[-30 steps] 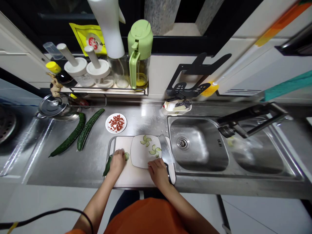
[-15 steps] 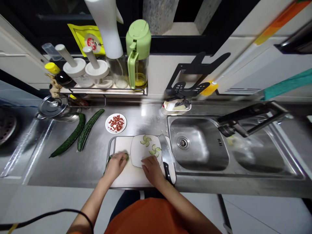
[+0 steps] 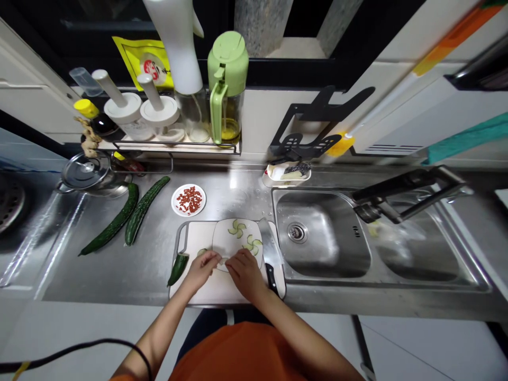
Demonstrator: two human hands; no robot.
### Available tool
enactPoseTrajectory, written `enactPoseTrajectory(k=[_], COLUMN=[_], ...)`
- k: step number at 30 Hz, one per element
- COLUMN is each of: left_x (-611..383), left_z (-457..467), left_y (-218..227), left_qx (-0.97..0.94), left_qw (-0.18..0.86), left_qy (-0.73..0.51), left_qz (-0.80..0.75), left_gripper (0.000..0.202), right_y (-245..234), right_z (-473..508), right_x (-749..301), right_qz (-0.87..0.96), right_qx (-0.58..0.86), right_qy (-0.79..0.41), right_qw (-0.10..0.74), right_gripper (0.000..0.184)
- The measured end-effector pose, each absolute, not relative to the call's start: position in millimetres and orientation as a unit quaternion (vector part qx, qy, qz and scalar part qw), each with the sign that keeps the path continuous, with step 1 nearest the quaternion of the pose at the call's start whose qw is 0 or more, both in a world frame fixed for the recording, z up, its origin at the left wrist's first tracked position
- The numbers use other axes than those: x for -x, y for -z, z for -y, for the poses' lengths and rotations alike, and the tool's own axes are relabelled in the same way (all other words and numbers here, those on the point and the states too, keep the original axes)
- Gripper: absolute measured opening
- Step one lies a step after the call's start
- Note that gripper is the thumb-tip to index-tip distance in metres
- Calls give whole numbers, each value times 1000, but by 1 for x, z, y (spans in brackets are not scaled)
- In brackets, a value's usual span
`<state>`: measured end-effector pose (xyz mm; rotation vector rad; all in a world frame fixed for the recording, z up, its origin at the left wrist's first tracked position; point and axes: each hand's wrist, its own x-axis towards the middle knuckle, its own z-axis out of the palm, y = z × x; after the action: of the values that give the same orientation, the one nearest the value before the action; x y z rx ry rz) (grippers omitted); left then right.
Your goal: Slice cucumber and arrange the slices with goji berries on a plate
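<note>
My left hand (image 3: 205, 267) is closed in a pinch at the left front of a white square plate (image 3: 222, 238). Between its fingertips and those of my right hand (image 3: 245, 269) is a thin pale cucumber slice (image 3: 223, 261), partly hidden. My right hand's fingers are bent together over the plate's front edge. Two pinwheels of cucumber slices, a back one (image 3: 237, 228) and a right one (image 3: 253, 244), lie on the plate. The plate rests on a white cutting board (image 3: 198, 293). A cut cucumber piece (image 3: 178, 270) lies at the board's left, and another slice (image 3: 202, 252) lies behind my left hand.
A knife (image 3: 270, 254) lies along the board's right side, beside the sink (image 3: 325, 233). Two whole cucumbers, one left (image 3: 115, 225) and one right (image 3: 145, 210), lie on the steel counter. A small plate of chopped red bits (image 3: 189, 200) stands behind the board. Bottles and jars line a rack.
My left hand has moved right, from the board to the plate's edge, bringing a cucumber slice close to my right fingertips. The cut cucumber piece is now uncovered.
</note>
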<state>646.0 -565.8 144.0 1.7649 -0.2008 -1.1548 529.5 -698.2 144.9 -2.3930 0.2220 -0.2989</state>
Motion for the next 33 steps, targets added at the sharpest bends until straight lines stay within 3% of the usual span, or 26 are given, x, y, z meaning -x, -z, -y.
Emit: enactPoseTrajectory(k=[5, 16, 24, 33], left_x=[-640, -643, -651, -652], left_z=[572, 585, 602, 619], left_y=[-131, -116, -111, -100], left_qx=[-566, -575, -725, -773], left_qw=[484, 526, 483, 340], left_qy=[660, 620, 475, 372], left_qz=[-94, -89, 121, 386], left_gripper=[50, 49, 29, 19], right_y=[-155, -140, -121, -106], right_z=[698, 699, 695, 691], right_x=[-515, -497, -495, -500], right_qz=[-59, -172, -352, -337], right_qx=[933, 878, 781, 829], right_qy=[109, 114, 75, 29], right_qw=[337, 432, 510, 445], right_gripper=[19, 18, 16, 20])
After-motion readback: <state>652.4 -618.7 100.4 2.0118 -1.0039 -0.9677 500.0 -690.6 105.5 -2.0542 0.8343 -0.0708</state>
